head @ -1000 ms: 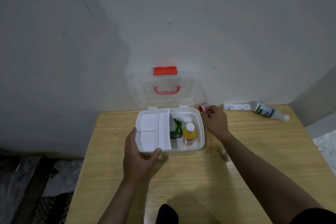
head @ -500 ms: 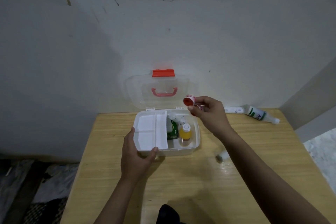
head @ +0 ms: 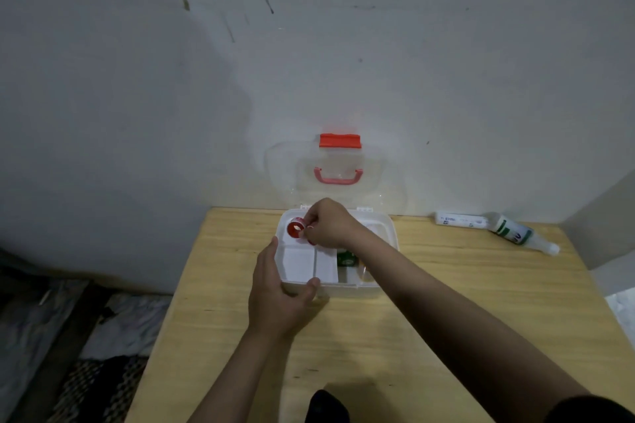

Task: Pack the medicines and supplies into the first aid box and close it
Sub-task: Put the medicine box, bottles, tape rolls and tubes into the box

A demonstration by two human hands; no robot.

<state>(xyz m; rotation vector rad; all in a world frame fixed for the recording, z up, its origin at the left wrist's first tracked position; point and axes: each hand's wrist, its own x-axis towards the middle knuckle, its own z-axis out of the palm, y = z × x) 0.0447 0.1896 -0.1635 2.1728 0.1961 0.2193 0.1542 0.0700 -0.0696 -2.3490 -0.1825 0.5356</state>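
The white first aid box (head: 386, 223) stands open on the wooden table (head: 446, 302), its clear lid (head: 338, 172) with a red handle leaning on the wall. My right hand (head: 330, 221) holds a small red tape roll (head: 295, 228) over the box's far-left tray compartment. My left hand (head: 278, 299) grips the box's front-left corner. A green packet (head: 345, 257) shows in the right half of the box, and my right forearm hides most of that half. A white tube (head: 458, 219) and a green-and-white bottle (head: 517, 233) lie at the table's back right.
The table backs against a stained grey wall. To the left, the table edge drops to a floor with dark cloth and clutter. A dark object (head: 326, 405) pokes in at the bottom edge.
My right hand has carried the red tape roll from beside the box's right rear corner, up and leftward, to above the far-left compartment. My left hand has stayed on the box corner.
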